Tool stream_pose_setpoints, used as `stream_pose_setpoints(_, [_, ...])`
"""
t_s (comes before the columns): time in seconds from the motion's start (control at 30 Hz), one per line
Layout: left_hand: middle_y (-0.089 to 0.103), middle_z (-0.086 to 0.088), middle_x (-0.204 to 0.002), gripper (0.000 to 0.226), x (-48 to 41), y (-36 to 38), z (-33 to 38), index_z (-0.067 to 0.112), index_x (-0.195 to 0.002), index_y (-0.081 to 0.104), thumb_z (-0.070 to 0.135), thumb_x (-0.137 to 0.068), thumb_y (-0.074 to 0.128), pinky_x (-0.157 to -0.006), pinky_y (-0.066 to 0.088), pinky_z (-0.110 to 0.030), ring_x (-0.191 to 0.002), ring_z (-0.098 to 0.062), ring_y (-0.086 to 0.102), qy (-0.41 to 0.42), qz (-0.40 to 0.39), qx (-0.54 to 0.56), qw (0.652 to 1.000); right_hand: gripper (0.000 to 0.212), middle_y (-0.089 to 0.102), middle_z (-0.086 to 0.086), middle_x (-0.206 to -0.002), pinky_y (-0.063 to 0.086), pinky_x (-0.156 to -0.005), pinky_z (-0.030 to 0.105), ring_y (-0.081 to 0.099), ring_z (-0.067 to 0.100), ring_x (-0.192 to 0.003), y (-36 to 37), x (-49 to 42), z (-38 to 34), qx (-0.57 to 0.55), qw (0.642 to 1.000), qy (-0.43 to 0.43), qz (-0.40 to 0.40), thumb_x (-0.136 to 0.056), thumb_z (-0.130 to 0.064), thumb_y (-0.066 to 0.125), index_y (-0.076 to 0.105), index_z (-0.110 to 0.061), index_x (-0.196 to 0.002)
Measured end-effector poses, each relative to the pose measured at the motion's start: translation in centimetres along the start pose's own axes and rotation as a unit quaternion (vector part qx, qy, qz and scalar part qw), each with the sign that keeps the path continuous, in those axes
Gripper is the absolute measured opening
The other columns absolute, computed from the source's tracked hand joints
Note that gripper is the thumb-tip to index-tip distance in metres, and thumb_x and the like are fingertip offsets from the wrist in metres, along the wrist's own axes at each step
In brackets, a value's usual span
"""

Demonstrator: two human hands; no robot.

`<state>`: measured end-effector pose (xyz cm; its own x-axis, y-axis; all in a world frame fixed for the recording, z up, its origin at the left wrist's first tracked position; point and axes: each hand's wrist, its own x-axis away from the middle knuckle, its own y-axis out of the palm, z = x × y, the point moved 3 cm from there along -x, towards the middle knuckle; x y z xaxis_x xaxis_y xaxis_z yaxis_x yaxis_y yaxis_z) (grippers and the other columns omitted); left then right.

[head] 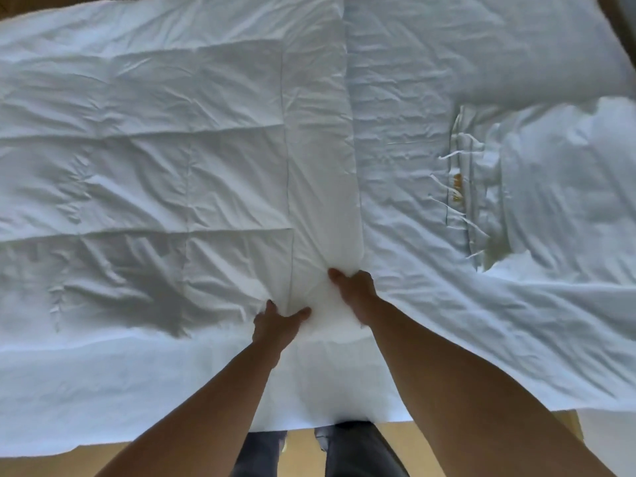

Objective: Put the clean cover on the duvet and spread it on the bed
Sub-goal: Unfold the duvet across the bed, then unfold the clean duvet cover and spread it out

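A white quilted duvet lies spread over the left and middle of the bed, its right edge running up the centre. Under and beside it lies the pale cover, stretching to the right and hanging over the near edge. My left hand grips the duvet's near right corner, thumb on top. My right hand grips the same bunched corner a little farther in, at the seam between duvet and cover. Both arms reach forward from below.
At the right, the cover's opening shows loose white ties and a small yellow label. A bulky white fold lies beyond it. Wooden floor and my legs show below the bed's near edge.
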<state>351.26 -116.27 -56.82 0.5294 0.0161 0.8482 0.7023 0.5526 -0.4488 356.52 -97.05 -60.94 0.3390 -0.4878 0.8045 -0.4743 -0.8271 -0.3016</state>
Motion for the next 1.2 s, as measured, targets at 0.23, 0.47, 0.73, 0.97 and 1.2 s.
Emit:
stream_pose_setpoints(0.23, [0.071, -0.003, -0.122, 0.038, 6.9, 3.2, 8.8, 0.023, -0.132, 0.066, 0.025, -0.095, 0.067, -0.087, 0.053, -0.029, -0.111, -0.020, 0.067, 0.259, -0.142, -0.107, 0.949, 0.043, 0.062, 0.005, -0.132, 0.052, -0.096, 0.036, 0.061, 0.025, -0.116, -5.0, 8.0, 0.3, 0.178, 0.982, -0.052, -0.032, -0.098, -0.030, 0.053, 0.053, -0.018, -0.139])
stream_pose_setpoints(0.47, [0.072, 0.014, -0.094, 0.015, 14.4, 3.1, 12.1, 0.030, -0.104, 0.072, 0.021, -0.096, 0.063, -0.080, 0.051, -0.028, -0.089, -0.011, 0.068, 0.399, -0.099, -0.120, 0.904, 0.032, 0.067, 0.010, -0.124, 0.048, -0.096, 0.035, 0.060, 0.029, -0.114, -19.7, 17.4, 4.2, 0.201, 0.968, -0.078, 0.127, -0.098, -0.026, 0.054, 0.069, -0.002, -0.113])
stream_pose_setpoints(0.73, [0.075, 0.001, -0.101, 0.012, 16.7, 9.2, 15.2, 0.023, -0.105, 0.071, 0.021, -0.099, 0.060, -0.077, 0.055, -0.035, -0.091, -0.023, 0.071, 0.376, -0.116, -0.105, 0.913, 0.057, 0.058, -0.003, -0.133, 0.048, -0.097, 0.033, 0.055, 0.018, -0.123, -28.4, 15.5, 8.4, 0.201, 0.954, -0.082, 0.208, -0.086, -0.048, 0.069, 0.055, -0.024, -0.136])
stream_pose_setpoints(0.97, [0.065, -0.006, -0.122, 0.036, 11.5, 23.4, 23.3, 0.013, -0.134, 0.061, 0.023, -0.099, 0.064, -0.099, 0.054, -0.046, -0.102, -0.027, 0.062, 0.233, -0.089, -0.027, 0.968, 0.082, 0.031, 0.000, -0.154, 0.040, -0.104, 0.041, 0.039, 0.025, -0.135, -33.7, 3.2, 9.2, 0.295, 0.934, -0.126, 0.159, -0.082, -0.058, 0.065, 0.030, -0.028, -0.150])
stream_pose_setpoints(1.2, [0.061, -0.009, -0.136, 0.047, 5.2, 35.8, 31.9, 0.012, -0.142, 0.052, 0.020, -0.097, 0.066, -0.102, 0.052, -0.050, -0.119, -0.033, 0.061, 0.156, -0.042, 0.102, 0.982, 0.092, 0.035, 0.006, -0.155, 0.038, -0.111, 0.043, 0.041, 0.030, -0.139, -38.7, -10.2, 6.7, 0.168, 0.972, -0.145, 0.078, -0.083, -0.059, 0.067, 0.024, -0.021, -0.155])
